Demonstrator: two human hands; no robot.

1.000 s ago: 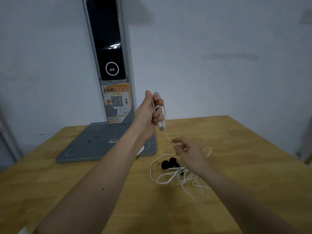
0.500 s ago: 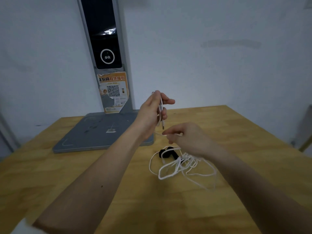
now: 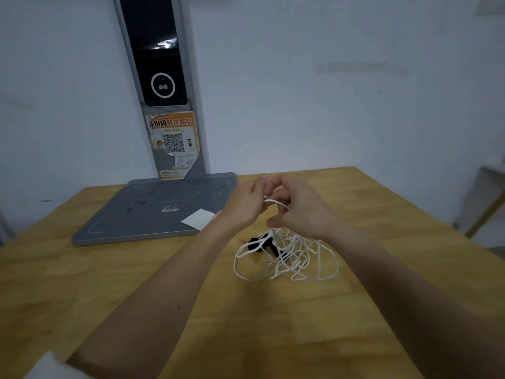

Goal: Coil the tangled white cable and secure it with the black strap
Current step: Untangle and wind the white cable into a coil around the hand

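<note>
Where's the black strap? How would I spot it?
Find the wooden table, then the messy pile of white cable lying in front of the two hands. The strap sits at the pile's left edge, partly under the loops. It is the only black thing among the thin white strands.

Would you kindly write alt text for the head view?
Left hand and right hand meet above a wooden table, pinching a loop of white cable. The rest of the cable lies tangled below over a black strap, beside a grey scanner stand.
</note>
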